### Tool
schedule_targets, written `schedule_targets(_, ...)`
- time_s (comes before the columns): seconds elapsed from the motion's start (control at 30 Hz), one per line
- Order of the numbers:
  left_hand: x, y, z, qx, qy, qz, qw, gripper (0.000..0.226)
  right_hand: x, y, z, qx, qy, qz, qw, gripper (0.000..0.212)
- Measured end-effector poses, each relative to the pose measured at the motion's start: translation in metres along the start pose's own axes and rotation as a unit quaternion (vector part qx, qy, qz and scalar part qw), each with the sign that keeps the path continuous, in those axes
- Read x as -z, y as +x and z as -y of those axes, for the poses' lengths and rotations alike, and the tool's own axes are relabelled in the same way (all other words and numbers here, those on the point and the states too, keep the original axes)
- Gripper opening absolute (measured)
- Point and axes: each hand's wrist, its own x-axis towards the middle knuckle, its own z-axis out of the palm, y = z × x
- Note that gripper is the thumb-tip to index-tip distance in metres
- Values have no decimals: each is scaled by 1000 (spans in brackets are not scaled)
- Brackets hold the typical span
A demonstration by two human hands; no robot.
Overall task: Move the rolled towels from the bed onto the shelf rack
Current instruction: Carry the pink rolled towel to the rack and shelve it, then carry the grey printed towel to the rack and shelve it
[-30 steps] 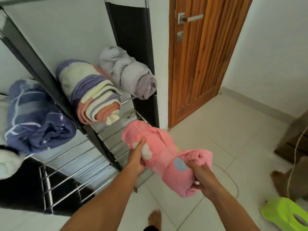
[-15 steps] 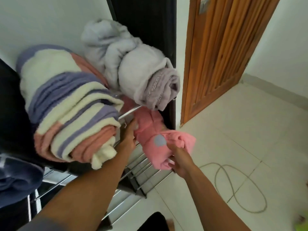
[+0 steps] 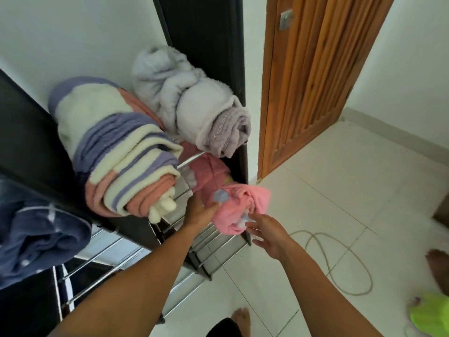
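A pink rolled towel [image 3: 230,198] with pale dots lies on the rack's second tier, its end sticking out toward me. My left hand [image 3: 199,212] grips its left side, thumb laid along the roll. My right hand [image 3: 264,232] hovers just off the towel's front end with fingers spread, holding nothing. On the tier above sit a lilac-grey roll [image 3: 194,103] and a cream, purple and peach striped roll [image 3: 116,147]. A navy roll [image 3: 36,234] rests in the section to the left. The shelf rack [image 3: 213,249] has chrome bars and black side panels.
A wooden door [image 3: 311,69] stands closed right of the rack. A pale cable [image 3: 340,259] loops across the white tiled floor. A green plastic stool [image 3: 432,314] sits at the lower right, with a bare foot [image 3: 439,266] near it. My own foot [image 3: 240,319] is below.
The pink towel has gone further in under the lilac roll. My right hand has let go of its end and opened. My left hand stays on it.
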Motion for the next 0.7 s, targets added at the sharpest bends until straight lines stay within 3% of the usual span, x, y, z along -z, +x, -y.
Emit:
schedule_targets(0.07,-11,-33,2,-24,80,27,996,67,21,-28,-9,-3,11,-22,1000,21)
schedule_targets(0.17,-35,-83,1,-41,121,72,989,51,58,-69,-31,-4,33,-52,998,21)
schedule_targets(0.27,-73,-138,3,-21,154,175,972,26,107,-116,-69,-1,59,-74,996,11)
schedule_targets(0.37,-116,-197,16,7,186,257,948,30,162,-170,-121,-19,143,-104,984,9)
schedule_targets(0.53,-186,-292,3,-4,216,382,898,31,247,-282,-205,-4,270,-206,941,10)
schedule_targets(0.7,-253,-385,-34,-114,217,449,859,20,301,-395,-281,74,399,-323,855,15)
